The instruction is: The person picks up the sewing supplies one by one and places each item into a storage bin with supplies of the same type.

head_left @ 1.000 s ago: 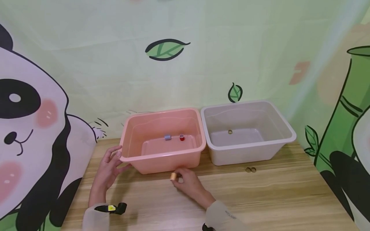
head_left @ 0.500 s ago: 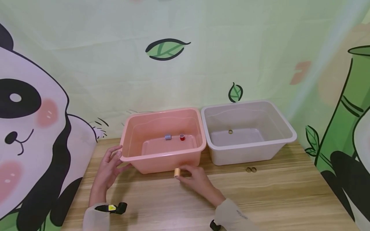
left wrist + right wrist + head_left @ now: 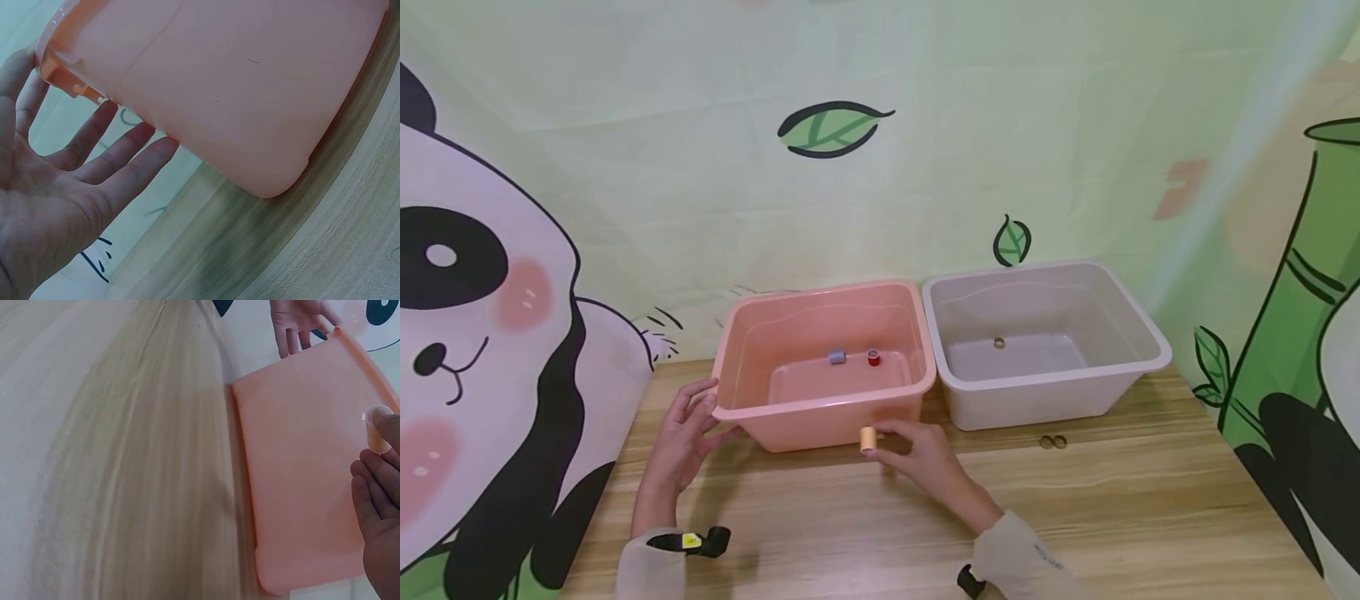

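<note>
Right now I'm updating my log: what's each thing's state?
Left hand: touching pink tub
Right hand: pinching orange thread spool
Orange thread spool: held upright
Pink tub: upright, open
Blue spool: on its side
Red spool: on end
Gray tub: upright, gold ring inside
Two gold rings: on table

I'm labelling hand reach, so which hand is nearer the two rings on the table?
Right. The right hand, pinching an orange cylinder, is left of the two rings; the left hand is farther left, touching the pink tub.
</note>
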